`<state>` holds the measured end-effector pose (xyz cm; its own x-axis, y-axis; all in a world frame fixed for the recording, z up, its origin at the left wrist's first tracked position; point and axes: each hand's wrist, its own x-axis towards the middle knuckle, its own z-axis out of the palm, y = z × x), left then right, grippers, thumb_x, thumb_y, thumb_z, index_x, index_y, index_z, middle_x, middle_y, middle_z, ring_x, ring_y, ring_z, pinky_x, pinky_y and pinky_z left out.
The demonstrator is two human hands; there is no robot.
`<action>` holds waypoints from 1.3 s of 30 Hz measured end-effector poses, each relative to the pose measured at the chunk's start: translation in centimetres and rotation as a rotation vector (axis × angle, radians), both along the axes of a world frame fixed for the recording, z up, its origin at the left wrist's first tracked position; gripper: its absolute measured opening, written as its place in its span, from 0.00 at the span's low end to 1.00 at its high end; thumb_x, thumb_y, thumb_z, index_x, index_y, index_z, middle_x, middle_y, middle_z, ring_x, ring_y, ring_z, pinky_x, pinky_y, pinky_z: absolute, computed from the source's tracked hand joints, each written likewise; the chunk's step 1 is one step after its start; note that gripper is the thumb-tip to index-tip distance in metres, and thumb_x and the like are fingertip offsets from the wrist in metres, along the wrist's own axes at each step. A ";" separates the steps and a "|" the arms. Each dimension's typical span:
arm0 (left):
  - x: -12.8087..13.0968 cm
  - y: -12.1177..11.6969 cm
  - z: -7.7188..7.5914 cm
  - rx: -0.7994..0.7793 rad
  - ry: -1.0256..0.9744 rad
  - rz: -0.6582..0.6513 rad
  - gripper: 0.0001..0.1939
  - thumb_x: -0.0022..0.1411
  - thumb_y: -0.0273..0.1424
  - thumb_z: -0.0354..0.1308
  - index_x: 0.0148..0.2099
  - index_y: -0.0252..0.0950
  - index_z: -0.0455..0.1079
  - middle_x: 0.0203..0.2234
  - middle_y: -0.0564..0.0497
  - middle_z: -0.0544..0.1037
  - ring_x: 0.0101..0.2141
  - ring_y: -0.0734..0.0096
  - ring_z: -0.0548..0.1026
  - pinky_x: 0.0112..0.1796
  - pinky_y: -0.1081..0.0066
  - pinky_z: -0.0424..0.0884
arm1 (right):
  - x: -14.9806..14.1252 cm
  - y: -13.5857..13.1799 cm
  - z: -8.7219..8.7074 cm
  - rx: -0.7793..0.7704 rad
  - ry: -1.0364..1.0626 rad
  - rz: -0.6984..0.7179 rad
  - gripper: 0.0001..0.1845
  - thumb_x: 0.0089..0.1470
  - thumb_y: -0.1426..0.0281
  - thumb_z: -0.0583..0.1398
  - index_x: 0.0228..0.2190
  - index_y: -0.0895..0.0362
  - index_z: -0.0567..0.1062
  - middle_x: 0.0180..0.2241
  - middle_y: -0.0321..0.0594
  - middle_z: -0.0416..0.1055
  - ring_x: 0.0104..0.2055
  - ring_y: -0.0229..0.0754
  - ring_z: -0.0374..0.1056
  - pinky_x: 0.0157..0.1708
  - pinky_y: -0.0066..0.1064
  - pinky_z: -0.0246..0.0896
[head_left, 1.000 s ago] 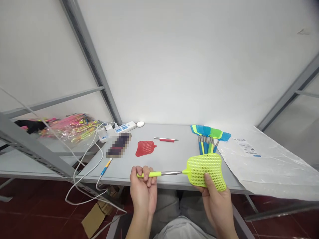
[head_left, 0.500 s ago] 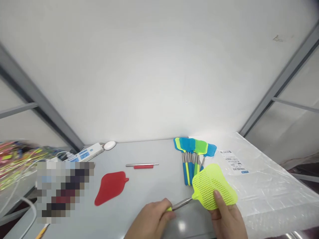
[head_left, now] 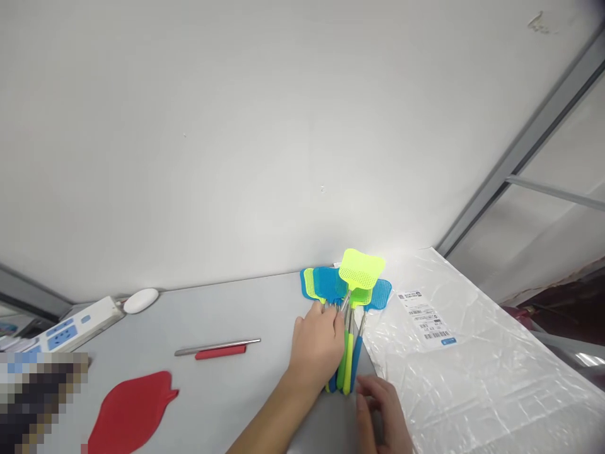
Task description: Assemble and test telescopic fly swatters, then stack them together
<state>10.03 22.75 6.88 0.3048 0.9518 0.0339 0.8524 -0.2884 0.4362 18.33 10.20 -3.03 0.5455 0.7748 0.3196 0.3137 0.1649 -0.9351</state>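
Observation:
My left hand (head_left: 317, 340) is closed around the shaft or handle of a yellow-green fly swatter (head_left: 362, 267), whose perforated head lies over the others at the back of the table. Beneath and beside it is a bunch of blue fly swatters (head_left: 327, 282), with yellow-green and green ones among them; their handles point toward me and are partly hidden by my left hand. My right hand (head_left: 384, 411) is beside the lower handle ends, fingers loosely curled and apart, holding nothing. A red leaf-shaped swatter head (head_left: 133, 411) lies at left, near a metal rod (head_left: 217, 346) and a red handle (head_left: 221, 352).
A white power strip (head_left: 75, 328) and a white oval device (head_left: 140, 301) sit at the back left. Clear plastic wrap (head_left: 477, 366) with a printed label (head_left: 426, 316) covers the right side. A white wall (head_left: 246, 139) stands behind the grey table (head_left: 265, 302).
The yellow-green swatter moved from in front of me onto the bunch in my left hand. My right hand let go of its head. The view swung right.

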 end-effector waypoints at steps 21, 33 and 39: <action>3.2 0.8 0.2 -0.162 0.473 -0.196 0.08 0.60 0.25 0.53 0.34 0.35 0.74 0.30 0.41 0.79 0.37 0.57 0.76 0.41 0.60 0.62 | 1.1 -0.4 3.5 -0.306 0.094 0.269 0.13 0.62 0.61 0.53 0.40 0.54 0.72 0.40 0.41 0.73 0.42 0.44 0.69 0.42 0.33 0.63; -8.1 -1.0 1.9 0.097 0.207 -0.151 0.21 0.71 0.37 0.38 0.34 0.39 0.69 0.29 0.49 0.77 0.32 0.63 0.74 0.34 0.67 0.61 | 1.1 -0.6 3.3 -0.237 -0.068 0.139 0.13 0.61 0.60 0.53 0.37 0.56 0.72 0.35 0.41 0.72 0.39 0.44 0.67 0.40 0.35 0.62; -22.4 -6.3 -1.2 0.184 0.057 0.135 0.20 0.70 0.36 0.38 0.27 0.39 0.61 0.22 0.53 0.68 0.25 0.68 0.66 0.31 0.69 0.60 | -1.8 -1.4 3.1 -0.120 -0.428 0.156 0.10 0.62 0.64 0.53 0.38 0.54 0.72 0.39 0.45 0.70 0.43 0.48 0.67 0.41 0.39 0.62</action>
